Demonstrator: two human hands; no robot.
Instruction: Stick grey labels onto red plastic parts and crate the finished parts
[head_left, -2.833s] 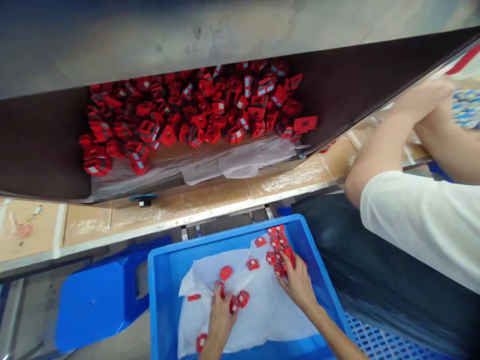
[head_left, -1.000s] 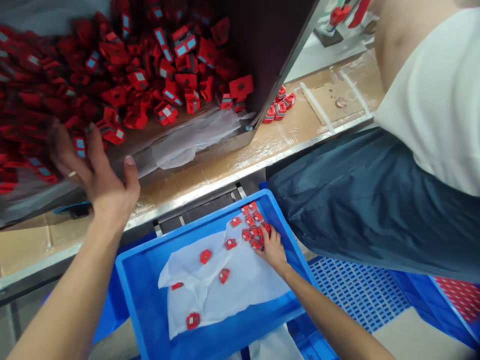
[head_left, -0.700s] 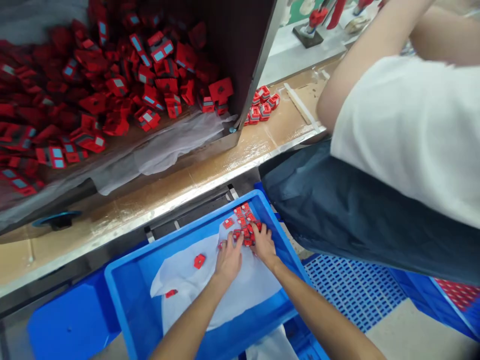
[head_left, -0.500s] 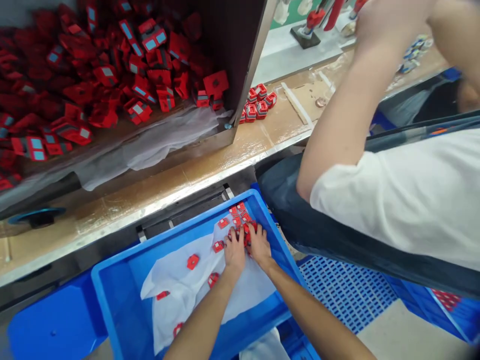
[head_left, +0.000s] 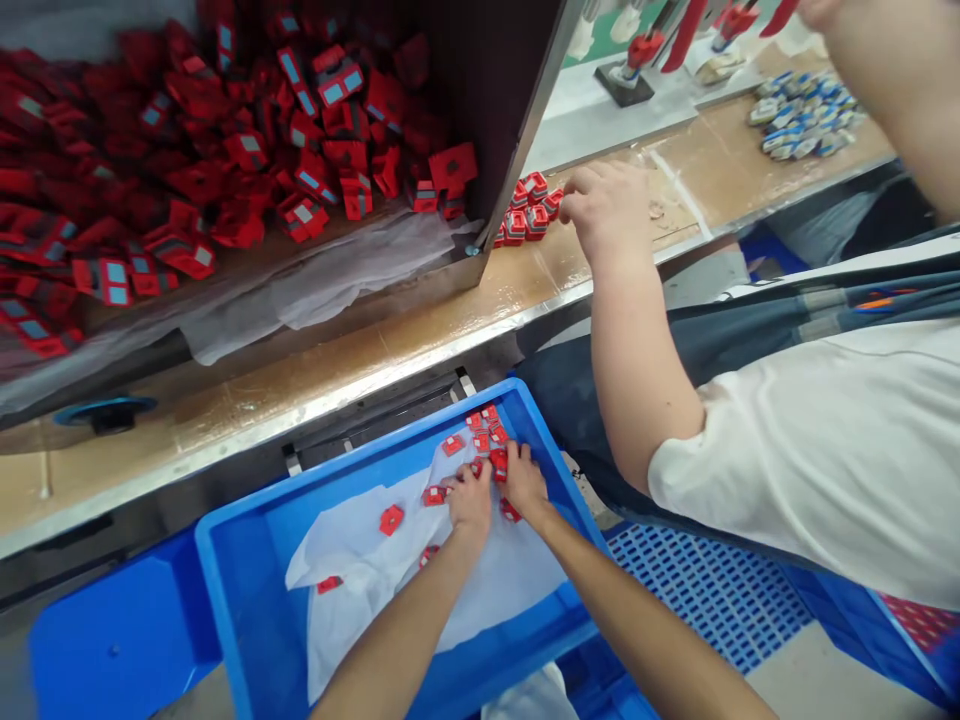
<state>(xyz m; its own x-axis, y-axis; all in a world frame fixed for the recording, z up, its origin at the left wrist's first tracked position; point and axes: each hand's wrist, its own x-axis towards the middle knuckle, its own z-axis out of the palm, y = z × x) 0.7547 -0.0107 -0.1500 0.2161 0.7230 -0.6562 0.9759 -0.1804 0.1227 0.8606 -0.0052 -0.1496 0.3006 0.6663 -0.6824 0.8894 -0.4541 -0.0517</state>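
Observation:
Both of my hands are inside a blue crate [head_left: 289,485] lined with a white sheet [head_left: 352,530]. My left hand [head_left: 471,500] bends its fingers over red pieces near the crate's upper right corner; what lies under its fingertips is partly hidden. Close beside it on the right, my right hand [head_left: 525,483] has its fingers curled at a red piece [head_left: 499,462]. Small red parts [head_left: 480,425] lie grouped just beyond the hands. Other red parts, such as one at the sheet's middle [head_left: 391,519], are scattered to the left.
A large bin of red parts [head_left: 247,150] stands on the bench [head_left: 427,325] at upper left. At right, another person's hand [head_left: 611,205] reaches to red parts [head_left: 535,220] on the bench. Blue-and-white parts [head_left: 806,115] are piled farther right.
The other person's arm has come down from the upper right to the red parts on the bench. My hands have shifted slightly and moved a little apart; a red piece now shows below my right hand.

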